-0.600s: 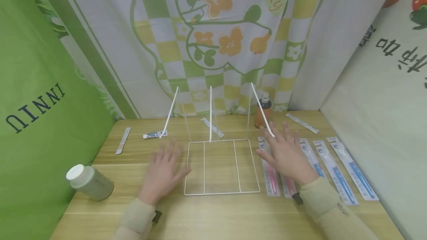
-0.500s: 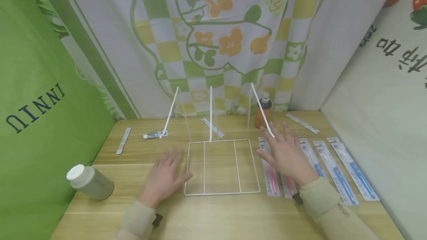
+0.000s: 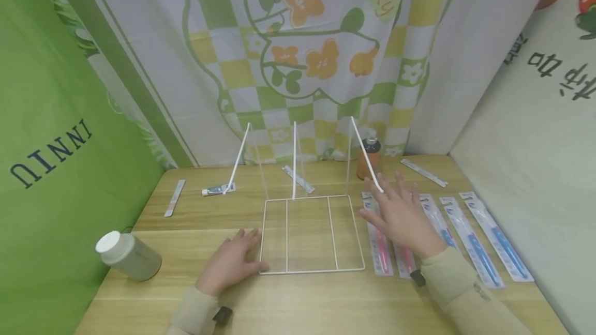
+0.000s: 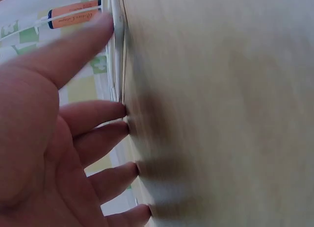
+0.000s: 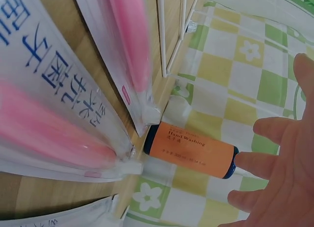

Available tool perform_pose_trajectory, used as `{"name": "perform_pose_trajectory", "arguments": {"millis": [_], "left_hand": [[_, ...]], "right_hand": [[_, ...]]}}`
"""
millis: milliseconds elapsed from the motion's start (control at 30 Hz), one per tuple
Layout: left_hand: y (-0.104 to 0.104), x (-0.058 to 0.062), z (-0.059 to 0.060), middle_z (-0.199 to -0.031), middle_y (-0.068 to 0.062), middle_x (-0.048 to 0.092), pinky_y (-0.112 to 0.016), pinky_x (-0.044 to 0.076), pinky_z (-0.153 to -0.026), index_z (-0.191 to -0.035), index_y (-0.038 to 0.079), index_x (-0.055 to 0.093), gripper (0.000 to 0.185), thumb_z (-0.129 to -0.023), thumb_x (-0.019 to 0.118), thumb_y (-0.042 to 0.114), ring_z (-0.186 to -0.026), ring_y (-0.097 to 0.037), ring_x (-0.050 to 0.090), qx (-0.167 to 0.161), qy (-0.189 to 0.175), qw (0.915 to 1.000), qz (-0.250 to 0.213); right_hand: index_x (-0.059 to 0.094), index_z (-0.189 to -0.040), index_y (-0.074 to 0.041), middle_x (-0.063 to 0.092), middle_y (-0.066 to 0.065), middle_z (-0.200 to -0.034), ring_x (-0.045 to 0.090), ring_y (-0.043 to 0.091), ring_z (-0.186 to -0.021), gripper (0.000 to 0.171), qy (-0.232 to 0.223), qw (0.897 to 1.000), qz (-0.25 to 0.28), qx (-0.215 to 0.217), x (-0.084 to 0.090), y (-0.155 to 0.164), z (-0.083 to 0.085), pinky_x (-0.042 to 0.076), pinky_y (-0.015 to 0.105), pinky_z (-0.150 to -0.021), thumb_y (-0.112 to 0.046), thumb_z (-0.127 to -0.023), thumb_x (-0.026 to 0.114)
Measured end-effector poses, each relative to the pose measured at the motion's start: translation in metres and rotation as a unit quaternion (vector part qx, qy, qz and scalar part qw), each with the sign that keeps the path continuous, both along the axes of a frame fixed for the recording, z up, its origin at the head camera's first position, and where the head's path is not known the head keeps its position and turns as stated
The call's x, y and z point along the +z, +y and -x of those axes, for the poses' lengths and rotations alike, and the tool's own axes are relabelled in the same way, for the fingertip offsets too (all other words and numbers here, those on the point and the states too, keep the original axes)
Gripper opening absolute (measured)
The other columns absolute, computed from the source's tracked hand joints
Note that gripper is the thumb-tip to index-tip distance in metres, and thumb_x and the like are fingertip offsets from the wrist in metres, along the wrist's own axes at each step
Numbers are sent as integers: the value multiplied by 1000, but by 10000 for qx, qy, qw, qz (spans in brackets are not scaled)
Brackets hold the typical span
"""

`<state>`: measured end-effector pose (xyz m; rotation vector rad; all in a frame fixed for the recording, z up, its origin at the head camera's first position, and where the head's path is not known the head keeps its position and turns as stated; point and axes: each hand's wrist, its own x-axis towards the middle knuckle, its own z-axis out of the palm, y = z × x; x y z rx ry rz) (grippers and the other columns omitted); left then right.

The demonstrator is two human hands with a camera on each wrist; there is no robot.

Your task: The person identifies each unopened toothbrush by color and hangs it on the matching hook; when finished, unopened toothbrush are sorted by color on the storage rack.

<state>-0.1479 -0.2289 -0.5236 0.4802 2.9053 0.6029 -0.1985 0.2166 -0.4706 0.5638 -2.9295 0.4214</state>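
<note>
Rack: we find the white wire rack (image 3: 294, 169) between the hands, its base just right of the left hand (image 3: 233, 261) and left of the right hand (image 3: 400, 216).
Axis: its inner base bars run away from us, past the left thumb; foreshortening leaves us unable to say which base side is longer.
Nearer hand: the left, thumb at the near left corner of the base; we judge contact likely but cannot confirm it.
Left grasp: released, fingers extended, fingertips down on the table (image 3: 298, 306).
Right grasp: released, fingers spread, nothing held; a raised wire crosses its index finger in the head view, touching or not we cannot tell.
Toothbrushes: two pink packaged toothbrushes (image 3: 382, 252) lie beneath and left of the right hand, three blue packaged toothbrushes (image 3: 474, 244) to its right.
Bottle: we note an orange bottle (image 5: 191, 149) beyond the right fingertips.
Tube: we record a small tube (image 3: 215, 190) beyond the left fingertips.
Jar: a white-capped jar (image 3: 139, 260) stands left of the left hand, well apart.
</note>
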Motion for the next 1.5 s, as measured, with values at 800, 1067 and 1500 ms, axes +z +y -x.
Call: {"name": "perform_pose_trajectory", "arguments": {"millis": [800,1067,1500], "left_hand": [[-4,3,-6,-168,-16,43,-82,15,-120,-157,12,57,96,-78,92,54,-155,-57,27,-189,-310,9989,-308],[-4,4,-7,-167,-15,44,-82,16,-120,-156,12,57,95,-78,92,54,-155,-57,28,-172,-268,9989,-336],[-4,3,-6,-168,-15,43,-82,15,-120,-157,14,58,95,-78,92,54,-156,-56,27,-141,-290,9991,-288]], "right_hand": [[62,-152,-12,72,15,-135,52,48,-133,76,-838,9940,602,373,-32,30,44,31,74,-104,-38,-87,90],[72,-139,-11,78,8,-123,60,38,-115,59,-875,9941,573,272,-43,33,57,37,64,-95,-36,-89,88],[78,-130,-15,78,11,-121,66,42,-119,43,-1119,9902,827,121,-50,35,66,41,71,-99,-37,-94,83]]}}
